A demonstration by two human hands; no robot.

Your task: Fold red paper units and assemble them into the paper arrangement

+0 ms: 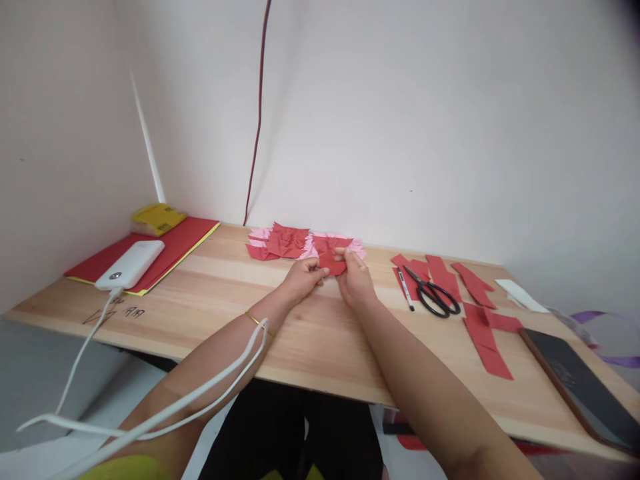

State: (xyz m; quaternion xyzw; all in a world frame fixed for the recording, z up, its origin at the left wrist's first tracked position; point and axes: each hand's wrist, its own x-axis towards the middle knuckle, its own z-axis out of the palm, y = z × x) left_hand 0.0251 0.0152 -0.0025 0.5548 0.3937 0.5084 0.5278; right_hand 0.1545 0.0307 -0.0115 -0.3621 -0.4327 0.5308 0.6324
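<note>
Both of my hands meet over the middle of the wooden table, holding a piece of red paper (334, 267) between them. My left hand (304, 280) pinches its lower left edge between thumb and finger. My right hand (356, 277) grips the right side, with fingers curled over the paper. Just behind lie crumpled, jagged-edged red paper pieces (287, 240) and pink paper pieces (260, 235), bunched near the wall. Part of the held paper is hidden by my fingers, and its edge blends into the red pieces behind it.
To the right lie black-handled scissors (435, 299), a pen (405, 289), red paper strips (487, 343), a white strip (521, 295) and a phone (580, 387). At left, a white power bank (131, 265) and a yellow packet (158, 219) rest on red sheets (187, 243). A white cable (215, 383) crosses my left forearm.
</note>
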